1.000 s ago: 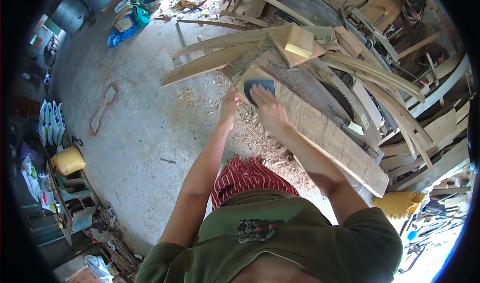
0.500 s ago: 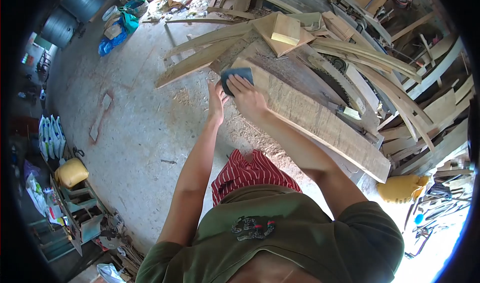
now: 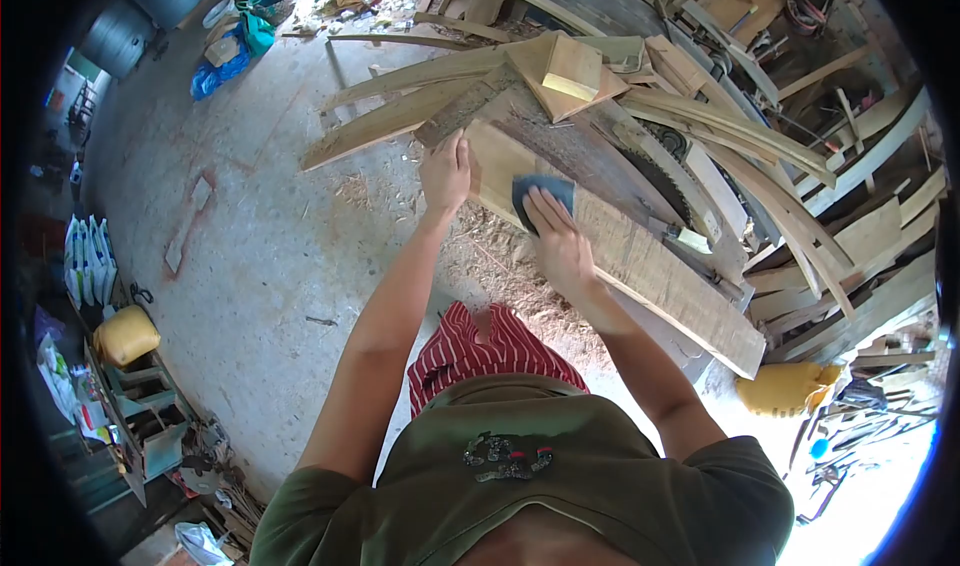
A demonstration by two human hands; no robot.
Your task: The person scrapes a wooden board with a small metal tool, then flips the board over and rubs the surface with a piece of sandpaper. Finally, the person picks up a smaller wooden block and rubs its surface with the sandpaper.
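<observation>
A long pale wooden board [image 3: 650, 256] lies slanting from the centre to the lower right on the workbench. My right hand [image 3: 563, 248] presses a dark grey sheet [image 3: 545, 187] flat against the board's upper face, fingers together on top of it. At the board's far left end, my left hand [image 3: 445, 174] grips the end edge, its fingers wrapped round the corner. Just behind the board a curved toothed blade [image 3: 655, 173] shows among the wood.
A small wood block [image 3: 573, 69] rests on a flat piece behind the board. Long planks [image 3: 390, 131] jut out to the left. Shavings [image 3: 500, 256] cover the floor below the board. A yellow sack [image 3: 790, 389] sits at the right, and a yellow container [image 3: 127, 336] at the left.
My right hand has slid the dark sheet along the board, rightward and toward me. My left hand has moved up onto the board's end and closed round it. The view has shifted slightly.
</observation>
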